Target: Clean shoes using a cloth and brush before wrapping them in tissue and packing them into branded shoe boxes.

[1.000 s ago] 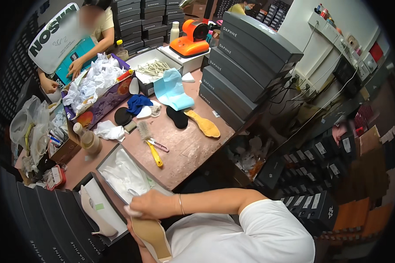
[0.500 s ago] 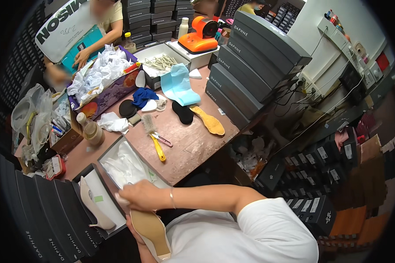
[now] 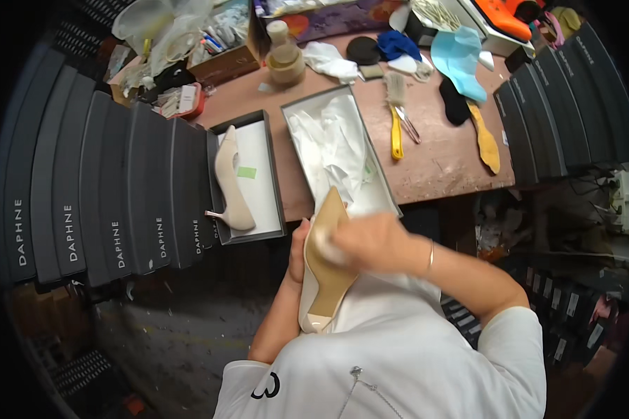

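A beige pointed shoe (image 3: 321,286) is held sole up in front of my chest, its toe pointing away over the shoebox edge. My left hand (image 3: 299,251) wraps around its left side. Against the tan sole, my right hand (image 3: 381,241) presses a small whitish wad (image 3: 330,248); motion blurs both, so its kind is unclear. A matching beige high-heeled pump (image 3: 232,178) lies on its side in a grey box lid (image 3: 281,209) to the left. Beyond my hands, an open shoebox (image 3: 291,133) contains white tissue paper (image 3: 332,146).
Dark shoeboxes (image 3: 105,188) line the left, and more shoeboxes (image 3: 566,105) are stacked at right. On the pink table (image 3: 440,157) are a yellow-handled brush (image 3: 396,133), a tan insole (image 3: 486,140), a blue face mask (image 3: 458,59) and a bottle (image 3: 284,59).
My view has swung left and down toward my lap. The right hand, at the toe end before, is now over the middle of the sole. My left hand still holds the shoe.
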Demonstrator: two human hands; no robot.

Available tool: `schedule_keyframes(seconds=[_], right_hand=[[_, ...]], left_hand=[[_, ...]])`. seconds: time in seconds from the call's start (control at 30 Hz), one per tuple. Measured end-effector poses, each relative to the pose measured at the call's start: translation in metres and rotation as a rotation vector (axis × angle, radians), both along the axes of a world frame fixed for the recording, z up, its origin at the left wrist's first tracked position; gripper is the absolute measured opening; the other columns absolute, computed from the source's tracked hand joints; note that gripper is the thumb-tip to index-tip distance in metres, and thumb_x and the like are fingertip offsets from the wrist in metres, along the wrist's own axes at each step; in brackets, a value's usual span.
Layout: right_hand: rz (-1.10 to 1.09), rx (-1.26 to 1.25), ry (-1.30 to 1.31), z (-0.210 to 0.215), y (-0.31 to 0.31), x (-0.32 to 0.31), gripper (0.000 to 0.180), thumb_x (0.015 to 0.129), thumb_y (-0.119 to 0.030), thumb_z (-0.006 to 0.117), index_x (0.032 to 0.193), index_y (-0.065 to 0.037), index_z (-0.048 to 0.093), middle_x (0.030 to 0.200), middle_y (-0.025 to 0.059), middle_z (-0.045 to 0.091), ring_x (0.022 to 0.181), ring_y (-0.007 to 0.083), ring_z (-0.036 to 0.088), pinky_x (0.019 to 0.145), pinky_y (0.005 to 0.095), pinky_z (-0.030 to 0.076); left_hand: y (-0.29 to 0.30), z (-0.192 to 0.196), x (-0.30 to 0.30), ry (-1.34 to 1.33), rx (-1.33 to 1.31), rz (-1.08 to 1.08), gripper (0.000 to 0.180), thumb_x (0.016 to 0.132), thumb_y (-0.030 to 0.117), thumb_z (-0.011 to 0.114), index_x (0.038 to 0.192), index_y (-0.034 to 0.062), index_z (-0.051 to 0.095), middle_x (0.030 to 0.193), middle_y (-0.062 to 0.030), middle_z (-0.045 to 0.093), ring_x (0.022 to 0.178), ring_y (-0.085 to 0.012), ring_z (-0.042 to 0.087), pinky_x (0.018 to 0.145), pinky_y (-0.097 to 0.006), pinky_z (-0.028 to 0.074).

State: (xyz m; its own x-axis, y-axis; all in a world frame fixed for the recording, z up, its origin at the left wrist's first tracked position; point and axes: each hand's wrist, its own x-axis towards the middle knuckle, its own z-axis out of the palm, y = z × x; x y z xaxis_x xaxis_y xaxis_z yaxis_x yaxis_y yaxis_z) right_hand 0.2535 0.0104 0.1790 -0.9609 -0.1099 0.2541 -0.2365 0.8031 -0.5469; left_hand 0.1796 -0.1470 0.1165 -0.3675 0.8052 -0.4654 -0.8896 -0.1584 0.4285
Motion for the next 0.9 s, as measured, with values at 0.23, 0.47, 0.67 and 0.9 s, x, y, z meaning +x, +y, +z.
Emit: schedule_keyframes(seconds=[0.23, 0.47, 0.67, 0.9], right_hand=[[0.295, -0.055, 0.197, -0.007, -0.005, 0.035, 0.007, 0.077, -0.013, 0.057, 0.075, -0.011, 0.05, 0.066, 0.0047, 0.049, 0.051, 0.0204, 0.057, 0.041, 0.0319, 0.044], [0.292, -0.07, 0.198, 0.003, 0.001, 0.018, 0.01, 0.076, -0.013, 0.057, 0.078, -0.007, 0.049, 0.07, 0.0075, 0.052, 0.056, 0.0239, 0.06, 0.042, 0.0337, 0.046], [0.056, 0.126, 0.162, 0.012, -0.011, -0.017, 0.016, 0.075, -0.019, 0.063, 0.078, -0.009, 0.051, 0.067, 0.0069, 0.053, 0.058, 0.0239, 0.06, 0.048, 0.037, 0.048], [0.091, 0.041, -0.008, 0.004, -0.015, -0.017, 0.019, 0.075, -0.017, 0.065, 0.08, -0.007, 0.049, 0.07, 0.0094, 0.055, 0.06, 0.0287, 0.061, 0.053, 0.0388, 0.05]], left_hand=[[0.017, -0.012, -0.008, -0.081, 0.224, -0.019, 0.075, 0.094, 0.058, 0.029, 0.143, 0.0011, 0.029, 0.122, -0.0211, 0.054, 0.097, -0.0295, 0.062, 0.083, -0.04, 0.052], [0.017, -0.005, -0.007, 0.076, 0.04, -0.05, 0.075, 0.093, 0.059, 0.031, 0.139, 0.0003, 0.035, 0.103, -0.0188, 0.062, 0.089, -0.0254, 0.064, 0.077, -0.035, 0.053], [0.013, -0.008, -0.004, 0.14, -0.091, 0.046, 0.071, 0.096, 0.057, 0.03, 0.137, 0.0003, 0.041, 0.13, -0.0161, 0.052, 0.114, -0.0224, 0.055, 0.091, -0.035, 0.048], [0.008, 0.001, -0.001, 0.019, -0.077, 0.079, 0.078, 0.094, 0.063, 0.026, 0.14, 0.0021, 0.036, 0.107, -0.0171, 0.062, 0.099, -0.0233, 0.06, 0.088, -0.035, 0.048]])
